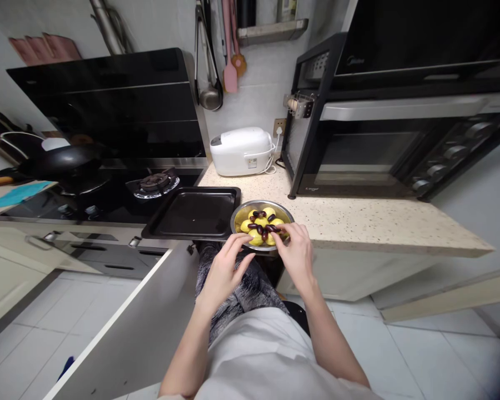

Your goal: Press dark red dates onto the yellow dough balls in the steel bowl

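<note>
A round metal bowl (pixel 234 218) stands at the counter's front edge. Yellow lemons (pixel 255 238) fill it, and several dark, elongated grapes (pixel 259 229) lie on top of them. My right hand (pixel 296 253) reaches over the bowl's right side, thumb and forefinger closed on a dark grape (pixel 270 228) just above the fruit. At the near left rim is my left hand (pixel 223 272), thumb and fingers apart with nothing between them; its fingertips come close to a lemon, and I cannot tell whether they touch it.
A black baking tray (pixel 195 214) lies left of the bowl, beside the gas stove (pixel 156 182) with a wok (pixel 62 164). Behind are a white rice cooker (pixel 241 153) and, to the right, an oven (pixel 366 150). An open cabinet door (pixel 137 322) juts out at my left.
</note>
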